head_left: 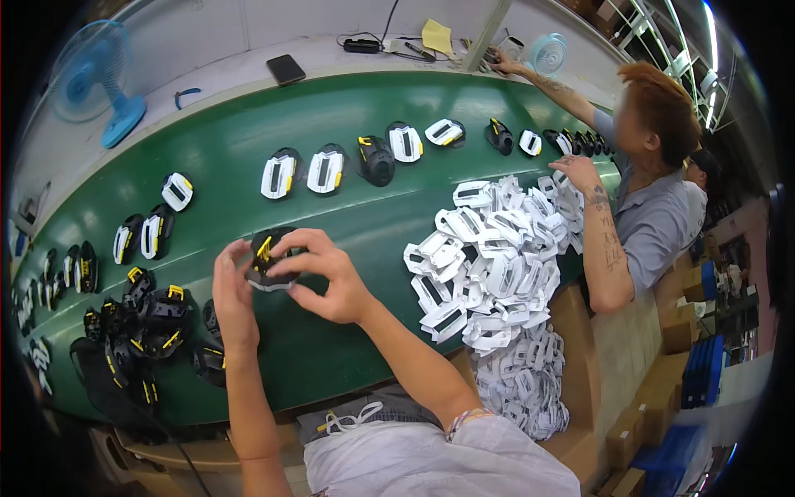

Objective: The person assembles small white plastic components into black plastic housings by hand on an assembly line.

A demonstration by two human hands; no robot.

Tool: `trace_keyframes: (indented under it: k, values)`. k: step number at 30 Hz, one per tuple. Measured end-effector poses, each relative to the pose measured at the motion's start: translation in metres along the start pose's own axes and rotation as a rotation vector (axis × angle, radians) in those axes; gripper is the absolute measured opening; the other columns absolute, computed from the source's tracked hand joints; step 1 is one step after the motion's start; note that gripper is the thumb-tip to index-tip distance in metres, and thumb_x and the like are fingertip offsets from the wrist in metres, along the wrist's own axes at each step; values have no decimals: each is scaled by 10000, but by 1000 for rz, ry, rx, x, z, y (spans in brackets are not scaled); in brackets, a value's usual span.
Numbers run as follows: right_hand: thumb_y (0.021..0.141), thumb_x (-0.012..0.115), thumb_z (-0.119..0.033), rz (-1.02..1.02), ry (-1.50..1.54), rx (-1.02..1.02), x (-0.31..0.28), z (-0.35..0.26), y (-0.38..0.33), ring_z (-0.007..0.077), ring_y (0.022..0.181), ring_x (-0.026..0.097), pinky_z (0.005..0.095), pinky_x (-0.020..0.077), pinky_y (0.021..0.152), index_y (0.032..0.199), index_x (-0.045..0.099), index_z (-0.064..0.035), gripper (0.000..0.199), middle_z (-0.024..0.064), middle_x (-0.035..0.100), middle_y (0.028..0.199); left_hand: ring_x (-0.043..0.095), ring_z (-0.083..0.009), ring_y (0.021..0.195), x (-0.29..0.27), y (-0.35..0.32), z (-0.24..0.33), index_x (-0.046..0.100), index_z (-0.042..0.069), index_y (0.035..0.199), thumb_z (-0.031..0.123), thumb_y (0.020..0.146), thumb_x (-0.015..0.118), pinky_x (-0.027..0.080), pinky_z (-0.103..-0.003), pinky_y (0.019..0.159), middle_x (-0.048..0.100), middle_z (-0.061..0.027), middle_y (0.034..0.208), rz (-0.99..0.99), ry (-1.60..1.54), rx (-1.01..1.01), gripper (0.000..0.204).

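Observation:
A black oval plastic part with a yellow insert is held up in front of me, above the green belt. My left hand closes on its left side, fingers upright along the edge. From the right, my right hand grips it with the thumb low and the fingers bent over its top near the yellow piece. Part of it is hidden behind my fingers. Just below left lies a heap of black parts with yellow pieces. To the right is a big pile of white plastic frames.
Black parts, many topped with white frames, lie spaced along the belt. A co-worker reaches over its right end. On the back ledge are a phone, a blue fan and pliers. A cardboard box holds more white frames.

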State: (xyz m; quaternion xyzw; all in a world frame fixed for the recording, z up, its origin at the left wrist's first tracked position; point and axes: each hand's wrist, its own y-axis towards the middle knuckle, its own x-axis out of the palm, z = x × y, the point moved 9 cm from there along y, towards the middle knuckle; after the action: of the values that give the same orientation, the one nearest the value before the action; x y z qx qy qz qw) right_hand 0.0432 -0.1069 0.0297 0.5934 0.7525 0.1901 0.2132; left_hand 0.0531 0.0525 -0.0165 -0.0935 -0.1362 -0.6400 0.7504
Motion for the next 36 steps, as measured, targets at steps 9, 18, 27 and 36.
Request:
trace_keyframes:
  k: [9, 18, 27, 36]
  values:
    - [647, 488, 71, 71, 422, 172, 15, 19, -5, 249, 1246, 392, 396, 376, 984, 1083, 585, -41, 461, 133, 482, 1256, 562, -84, 679, 6, -3, -11, 561, -5, 1086, 256, 954, 459, 458, -221, 607, 605, -37, 826, -97, 15, -143, 309]
    - [833, 652, -160, 225, 225, 441, 20, 67, -24, 98, 679, 596, 224, 486, 617, 1027, 530, 38, 303, 90, 608, 876, 573, -91, 802, 3, 3, -13, 577, -34, 1073, 271, 979, 403, 463, -226, 728, 617, -52, 933, -74, 254, 38, 363]
    - [885, 588, -237, 63, 61, 514, 25, 69, -22, 46, 646, 533, 215, 438, 582, 868, 576, 34, 272, 28, 592, 701, 508, -54, 765, -7, 7, -21, 565, -11, 958, 240, 958, 442, 417, -208, 686, 552, -2, 843, -5, 193, 77, 280]
    - [893, 569, -224, 242, 110, 458, 18, 60, -25, 45, 620, 489, 223, 409, 554, 816, 572, 29, 264, 22, 580, 674, 529, -65, 734, -11, 8, -44, 571, 27, 964, 284, 968, 422, 432, -218, 665, 567, 3, 824, -23, -39, -83, 297]
